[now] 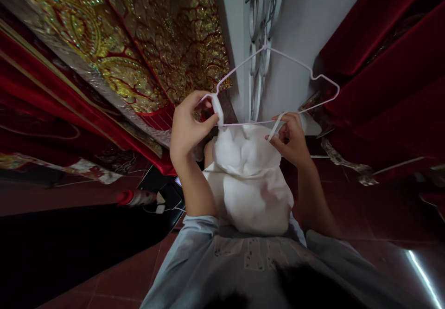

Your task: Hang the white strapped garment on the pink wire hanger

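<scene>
A white garment (248, 179) hangs in front of me below a thin pale wire hanger (295, 65). My left hand (187, 125) pinches the garment's left strap at the hanger's left end. My right hand (292, 139) pinches the thin right strap against the hanger's lower bar. The hanger's hook reaches up to a metal fitting (260, 16) on a white wall.
Red cloth with gold embroidery (139, 44) hangs at left. Dark red velvet drapes (389, 67) hang at right. On the red tiled floor (365, 207) lie a dark mat, a red-tipped object (134, 197) and a white plug with cable (160, 204).
</scene>
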A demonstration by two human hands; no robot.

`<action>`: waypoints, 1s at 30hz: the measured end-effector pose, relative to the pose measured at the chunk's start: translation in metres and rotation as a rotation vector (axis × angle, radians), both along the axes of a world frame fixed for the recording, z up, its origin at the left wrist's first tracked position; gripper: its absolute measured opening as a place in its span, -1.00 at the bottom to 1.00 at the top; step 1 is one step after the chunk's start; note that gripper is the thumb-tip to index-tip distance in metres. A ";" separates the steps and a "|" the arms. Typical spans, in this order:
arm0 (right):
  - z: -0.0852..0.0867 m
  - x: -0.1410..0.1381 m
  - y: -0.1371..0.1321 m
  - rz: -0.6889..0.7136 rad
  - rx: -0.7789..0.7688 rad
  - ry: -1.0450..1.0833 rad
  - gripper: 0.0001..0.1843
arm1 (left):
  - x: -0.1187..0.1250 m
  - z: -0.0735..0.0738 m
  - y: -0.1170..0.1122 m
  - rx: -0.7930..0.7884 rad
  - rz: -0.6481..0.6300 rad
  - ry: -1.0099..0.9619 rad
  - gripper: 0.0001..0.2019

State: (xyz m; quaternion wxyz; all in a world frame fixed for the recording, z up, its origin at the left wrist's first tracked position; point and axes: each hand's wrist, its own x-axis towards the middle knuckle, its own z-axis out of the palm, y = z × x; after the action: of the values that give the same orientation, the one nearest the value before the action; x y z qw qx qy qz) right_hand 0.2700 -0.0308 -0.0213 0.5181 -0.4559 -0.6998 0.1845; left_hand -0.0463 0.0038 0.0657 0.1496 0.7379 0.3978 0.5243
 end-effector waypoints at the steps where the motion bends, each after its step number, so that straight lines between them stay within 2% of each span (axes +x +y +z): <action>1: 0.000 0.000 0.000 -0.014 0.013 0.000 -0.52 | 0.002 0.000 -0.001 0.008 -0.006 0.000 -0.62; 3: 0.001 0.001 0.000 -0.042 0.037 -0.003 -0.53 | 0.006 -0.003 0.000 -0.003 -0.021 -0.039 -0.56; 5: 0.001 0.002 0.000 -0.053 0.047 -0.008 -0.51 | 0.012 -0.012 0.003 -0.031 -0.016 -0.195 -0.53; 10: 0.000 -0.006 -0.002 -0.037 0.058 -0.007 -0.48 | 0.039 -0.042 0.004 -0.154 0.036 -1.005 -0.57; 13: 0.001 -0.015 -0.006 -0.019 0.020 0.023 -0.46 | 0.058 -0.052 -0.004 -0.214 0.018 -1.286 -0.54; 15: 0.002 -0.014 -0.007 -0.029 0.031 0.068 -0.45 | 0.067 -0.052 -0.010 -0.178 0.005 -1.360 -0.52; 17: 0.004 -0.005 -0.004 -0.098 0.094 0.183 -0.46 | 0.070 -0.047 -0.013 -0.137 -0.073 -1.416 -0.53; 20: 0.009 0.025 0.011 -0.351 0.202 0.484 -0.57 | 0.067 -0.036 -0.013 -0.119 -0.192 -1.488 -0.49; 22: 0.016 0.048 0.024 -0.519 0.233 0.641 -0.67 | 0.064 -0.030 -0.012 -0.131 -0.204 -1.500 -0.47; 24: 0.027 0.066 0.035 -0.584 0.226 0.676 -0.73 | 0.062 -0.028 -0.012 -0.144 -0.194 -1.484 -0.47; 27: 0.049 0.077 0.045 -0.454 0.160 0.482 -0.74 | 0.061 -0.027 -0.012 -0.155 -0.186 -1.477 -0.47; 30: 0.072 0.070 0.049 -0.259 0.123 0.173 -0.65 | 0.060 -0.029 -0.010 -0.164 -0.166 -1.465 -0.46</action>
State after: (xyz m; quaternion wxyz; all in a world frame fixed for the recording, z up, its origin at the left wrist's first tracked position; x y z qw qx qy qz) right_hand 0.3403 0.0187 0.0503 0.6227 -0.4923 -0.5979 0.1116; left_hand 0.0141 -0.0064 0.0365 0.4703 0.2132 0.1768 0.8379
